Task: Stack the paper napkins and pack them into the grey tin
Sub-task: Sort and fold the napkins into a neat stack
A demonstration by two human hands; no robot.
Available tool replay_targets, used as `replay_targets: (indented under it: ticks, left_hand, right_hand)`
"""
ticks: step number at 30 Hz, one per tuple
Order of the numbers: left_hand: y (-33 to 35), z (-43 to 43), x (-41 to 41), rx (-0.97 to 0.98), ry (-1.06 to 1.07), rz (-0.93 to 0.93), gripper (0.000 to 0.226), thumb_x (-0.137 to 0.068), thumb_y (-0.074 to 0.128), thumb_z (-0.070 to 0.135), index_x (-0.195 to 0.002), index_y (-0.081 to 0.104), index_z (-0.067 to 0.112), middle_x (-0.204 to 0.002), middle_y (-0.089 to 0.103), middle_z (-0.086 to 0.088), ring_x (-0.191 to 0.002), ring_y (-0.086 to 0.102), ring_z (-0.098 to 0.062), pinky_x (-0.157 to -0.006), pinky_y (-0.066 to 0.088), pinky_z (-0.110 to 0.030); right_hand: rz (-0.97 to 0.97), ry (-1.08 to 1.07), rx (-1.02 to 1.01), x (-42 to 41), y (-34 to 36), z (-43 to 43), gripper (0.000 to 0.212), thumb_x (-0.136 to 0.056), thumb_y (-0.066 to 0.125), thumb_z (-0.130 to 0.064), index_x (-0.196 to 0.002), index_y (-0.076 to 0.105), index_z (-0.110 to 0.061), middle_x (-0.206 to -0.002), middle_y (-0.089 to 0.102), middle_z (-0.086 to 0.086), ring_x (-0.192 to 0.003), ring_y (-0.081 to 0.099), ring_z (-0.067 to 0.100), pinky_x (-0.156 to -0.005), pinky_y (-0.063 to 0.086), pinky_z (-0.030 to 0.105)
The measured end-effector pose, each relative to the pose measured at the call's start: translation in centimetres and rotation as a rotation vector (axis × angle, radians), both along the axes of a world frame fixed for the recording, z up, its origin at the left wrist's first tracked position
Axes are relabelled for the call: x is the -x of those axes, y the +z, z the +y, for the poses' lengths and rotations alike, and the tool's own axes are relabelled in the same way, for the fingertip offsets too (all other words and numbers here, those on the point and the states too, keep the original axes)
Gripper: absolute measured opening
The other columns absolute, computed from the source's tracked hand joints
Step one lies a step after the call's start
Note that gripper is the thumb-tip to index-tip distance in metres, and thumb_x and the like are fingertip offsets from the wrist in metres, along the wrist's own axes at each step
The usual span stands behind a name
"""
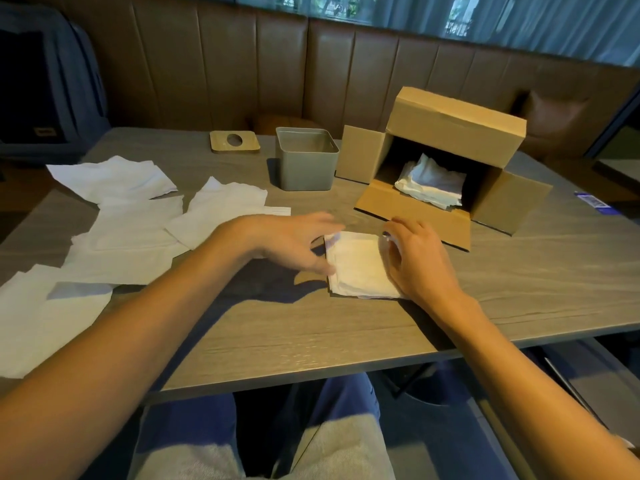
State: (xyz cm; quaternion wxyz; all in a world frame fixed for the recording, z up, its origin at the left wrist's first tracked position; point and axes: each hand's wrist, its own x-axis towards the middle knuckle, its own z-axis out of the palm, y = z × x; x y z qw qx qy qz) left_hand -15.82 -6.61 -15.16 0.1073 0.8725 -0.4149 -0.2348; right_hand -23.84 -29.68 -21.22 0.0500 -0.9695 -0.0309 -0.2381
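A grey wood-grain table (346, 334) bears loose napkins (131, 233) at left, a stack (356, 265) at centre, a tin (304, 168) and lid (234, 142) above, a box (457, 123) on its side upper right, and a blue strip (592, 201) at the right edge.

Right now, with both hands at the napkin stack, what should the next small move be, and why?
Probably press both hands inward to square the napkin stack: its lower layers look uneven, the left hand touches its left edge, the right hand holds its right edge, and the grey tin stands open.
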Motion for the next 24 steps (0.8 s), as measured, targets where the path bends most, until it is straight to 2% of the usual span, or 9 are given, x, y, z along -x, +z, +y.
replay_targets:
  ticks: [3, 5, 7, 10, 11, 13, 16, 18, 24]
  left_hand:
    - [-0.8, -2.3, 2.0, 0.321, 0.087, -0.058, 0.056, -0.105, 0.04, 0.044, -0.157, 0.027, 0.027, -0.162, 0.027, 0.007, -0.147, 0.026, -0.013, -0.114, 0.023, -0.03]
    - [-2.3, -3.7, 3.3, 0.33, 0.069, -0.137, 0.053, -0.107, 0.035, 0.041, -0.156, 0.029, 0.022, -0.157, 0.036, 0.003, -0.144, 0.031, -0.015, -0.117, 0.022, -0.032]
    - [-4.1, -4.0, 3.9, 0.249, 0.034, -0.179, 0.057, -0.107, 0.028, 0.045, -0.158, 0.021, 0.02, -0.161, 0.03, 0.0, -0.148, 0.026, -0.016, -0.123, 0.015, -0.039]
    - [-5.8, -2.9, 3.7, 0.071, 0.041, -0.276, 0.072, -0.103, 0.014, 0.059, -0.16, -0.003, 0.017, -0.168, -0.004, -0.003, -0.154, -0.005, -0.016, -0.125, -0.003, -0.038]
    - [-6.0, -2.5, 3.9, 0.033, 0.034, -0.309, 0.076, -0.102, 0.013, 0.062, -0.16, -0.006, 0.017, -0.168, -0.01, -0.003, -0.154, -0.01, -0.017, -0.125, -0.004, -0.039]
    - [-6.1, -2.0, 3.9, -0.006, 0.029, -0.339, 0.08, -0.1, 0.014, 0.065, -0.16, -0.007, 0.017, -0.167, -0.013, -0.003, -0.154, -0.012, -0.019, -0.125, -0.003, -0.042]
    - [-5.4, -1.7, 3.9, -0.026, 0.073, -0.345, 0.084, -0.098, 0.018, 0.069, -0.16, -0.004, 0.017, -0.168, -0.01, -0.005, -0.154, -0.008, -0.022, -0.123, -0.003, -0.041]
    - [-4.9, -1.5, 4.2, -0.006, 0.114, -0.35, 0.085, -0.097, 0.019, 0.07, -0.16, 0.0, 0.017, -0.168, -0.007, -0.006, -0.154, -0.005, -0.026, -0.122, -0.003, -0.042]
    - [-2.9, 3.8, 2.6, 0.198, 0.373, -0.382, 0.057, -0.106, 0.034, 0.045, -0.156, 0.027, 0.018, -0.163, 0.024, -0.004, -0.148, 0.025, -0.024, -0.119, 0.024, -0.039]
  right_hand:
    - [0.018, 0.193, -0.096, 0.4, 0.4, 1.6, 0.023, -0.098, 0.054, -0.021, -0.113, 0.07, -0.011, -0.109, 0.071, 0.002, -0.094, 0.064, 0.018, -0.084, 0.052, 0.032]
    - [0.136, 0.298, -0.166, 0.7, 0.2, 2.1, 0.024, -0.099, 0.05, -0.022, -0.114, 0.067, -0.013, -0.11, 0.069, 0.001, -0.095, 0.063, 0.013, -0.086, 0.053, 0.033]
    - [0.251, 0.323, -0.167, 0.8, -0.2, 2.1, 0.035, -0.101, 0.043, -0.027, -0.128, 0.06, -0.012, -0.127, 0.063, 0.004, -0.113, 0.059, 0.015, -0.098, 0.049, 0.038]
    - [0.426, 0.157, -0.066, 1.3, -0.4, 1.7, 0.057, -0.108, 0.027, -0.038, -0.157, 0.027, -0.009, -0.162, 0.027, 0.01, -0.15, 0.025, 0.022, -0.126, 0.011, 0.037]
    - [0.499, 0.078, -0.056, 1.6, -0.3, 1.6, 0.063, -0.108, 0.023, -0.043, -0.159, 0.013, -0.008, -0.167, 0.011, 0.011, -0.154, 0.009, 0.021, -0.123, -0.001, 0.031]
    - [0.568, -0.004, -0.03, 1.6, -0.3, 1.3, 0.07, -0.106, 0.017, -0.05, -0.16, 0.001, -0.008, -0.168, -0.003, 0.01, -0.155, -0.004, 0.02, -0.119, -0.007, 0.027]
    - [0.593, -0.044, 0.0, 1.6, 0.7, 1.6, 0.072, -0.105, 0.017, -0.052, -0.159, 0.003, -0.006, -0.168, 0.0, 0.012, -0.155, -0.002, 0.023, -0.121, -0.003, 0.032]
    - [0.53, -0.037, -0.005, 1.4, 1.7, 2.5, 0.069, -0.105, 0.024, -0.048, -0.156, 0.018, -0.003, -0.165, 0.016, 0.016, -0.152, 0.012, 0.027, -0.122, 0.005, 0.031]
    - [0.352, 0.244, -0.133, -2.0, 3.4, 9.0, 0.046, -0.105, 0.042, -0.036, -0.146, 0.047, -0.016, -0.147, 0.052, 0.006, -0.133, 0.047, 0.021, -0.106, 0.035, 0.027]
